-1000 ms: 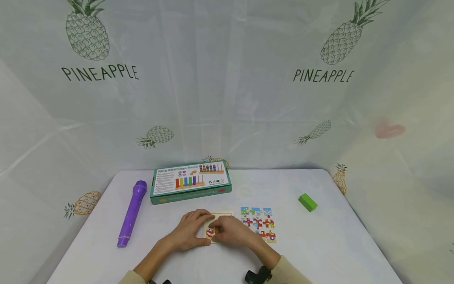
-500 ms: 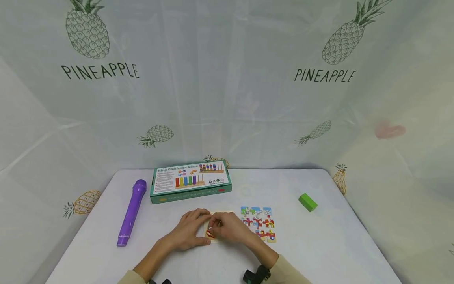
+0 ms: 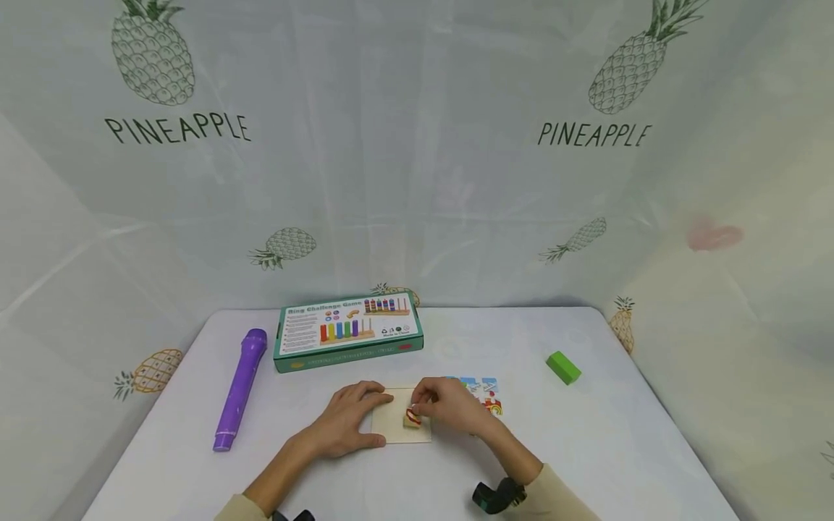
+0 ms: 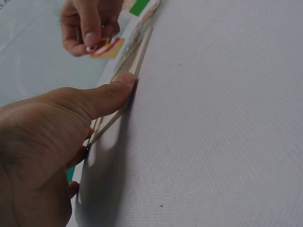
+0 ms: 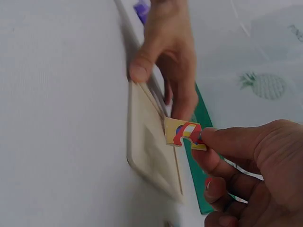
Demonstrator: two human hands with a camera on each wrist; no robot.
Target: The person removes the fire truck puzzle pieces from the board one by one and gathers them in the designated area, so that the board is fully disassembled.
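My left hand (image 3: 348, 422) holds the left side of a pale wooden puzzle tray (image 3: 389, 420), with the thumb at its near corner (image 4: 124, 79) and the fingers toward its far edge. The tray's bare base shows. Over its right part, my right hand (image 3: 449, 405) pinches a jigsaw piece (image 5: 182, 134) between thumb and forefinger. This piece has a yellow ground with red, white and blue print. In the right wrist view, a small red bit shows by the curled lower fingers; what it is, I cannot tell. Several more jigsaw pieces (image 3: 490, 394) lie right of the tray, partly hidden by my right hand.
A green Ring Challenge Game box (image 3: 348, 333) lies behind the tray. To the left is a purple toy microphone (image 3: 241, 391). A green block (image 3: 563, 367) sits at the right on the white table (image 3: 619, 449). A pineapple-print curtain (image 3: 417, 181) hangs behind.
The right hand has moved right and raised the printed piece from the tray's lower left, baring the tray base. The left hand stays at the tray's left side.
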